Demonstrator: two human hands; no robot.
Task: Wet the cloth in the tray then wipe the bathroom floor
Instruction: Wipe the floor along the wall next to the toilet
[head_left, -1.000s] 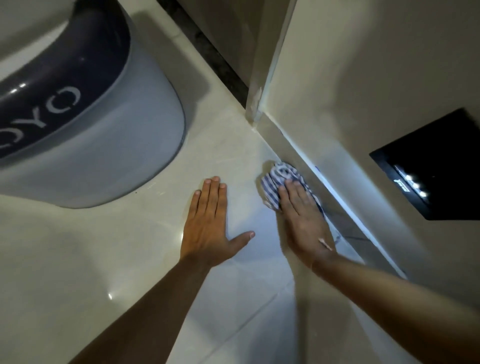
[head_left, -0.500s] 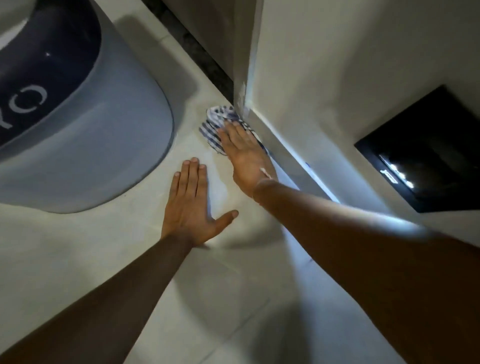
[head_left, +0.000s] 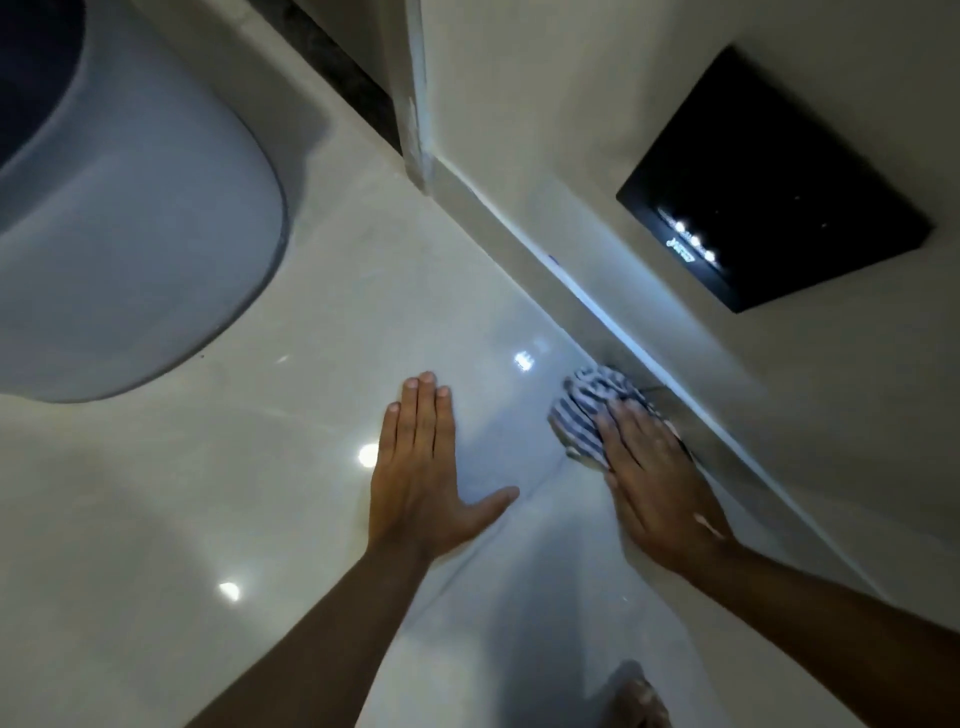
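The right hand (head_left: 657, 478) presses flat on the bunched striped cloth (head_left: 589, 410), apparently touching the skirting (head_left: 613, 332); the left hand (head_left: 423, 467), empty, lies spread on the floor (head_left: 260, 467), farther from it.

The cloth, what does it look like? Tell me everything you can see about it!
The cloth is soft fabric with blue and white stripes, bunched into a crumpled wad. It lies on the shiny pale floor, right beside the base of the wall. The right hand presses flat on top, fingers covering its near part. Whether it is wet cannot be told.
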